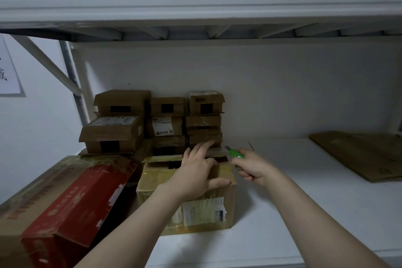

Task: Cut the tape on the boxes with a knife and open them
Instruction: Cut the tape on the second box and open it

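Boxes crowd the left half of a white shelf (282,213), under the rack's next tier. Largest is a long red carton (71,198) lying at the near left, its near end flap hanging loose. At the far right a flattened cardboard sheet (365,154) lies on its own, well apart from the rest. Against the far wall stands a stack of small boxes (161,122), three columns side by side; whether their tape is cut cannot be told from this view.

Just in front of the stack, in the middle, sits a tape-wrapped box (204,211) with a shipping label on its near face. A dark gap shows along its far top edge, so the top seam looks at least partly cut and the flaps are starting to part. This box is probably at the opening stage, while most of the others seem to be left to do.

The left hand (195,174) lies spread on top of this box, fingers mostly straight and reaching toward the far flap, thumb at the near right edge. The right hand (254,169) hovers just right of the box, curled tightly round a green knife (236,153), with its short blade pointing at the far right corner.
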